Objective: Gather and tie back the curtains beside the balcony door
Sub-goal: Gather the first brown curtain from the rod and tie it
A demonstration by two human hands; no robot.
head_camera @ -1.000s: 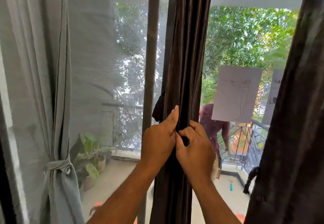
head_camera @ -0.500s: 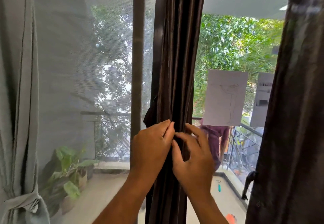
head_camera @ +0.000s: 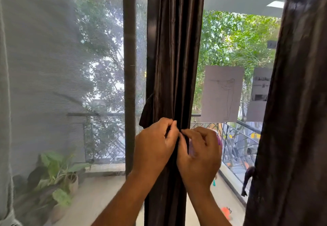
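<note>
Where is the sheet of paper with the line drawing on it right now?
In the head view the sheet with the line drawing hangs on the glass right of centre, between the gathered dark curtain and a second sheet, above the right hand.

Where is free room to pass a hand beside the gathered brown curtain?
Open gap right of the gathered brown curtain, up to the right-hand curtain. Left is tight: door frame post close. Middle is crowded by left hand and right hand.

Strong daylight floods in from the balcony, leaving the gathered brown curtain (head_camera: 174, 66) backlit with a soft sheen. The right-hand curtain (head_camera: 297, 119) is blurred, and straight lines bow at the edges.
</note>
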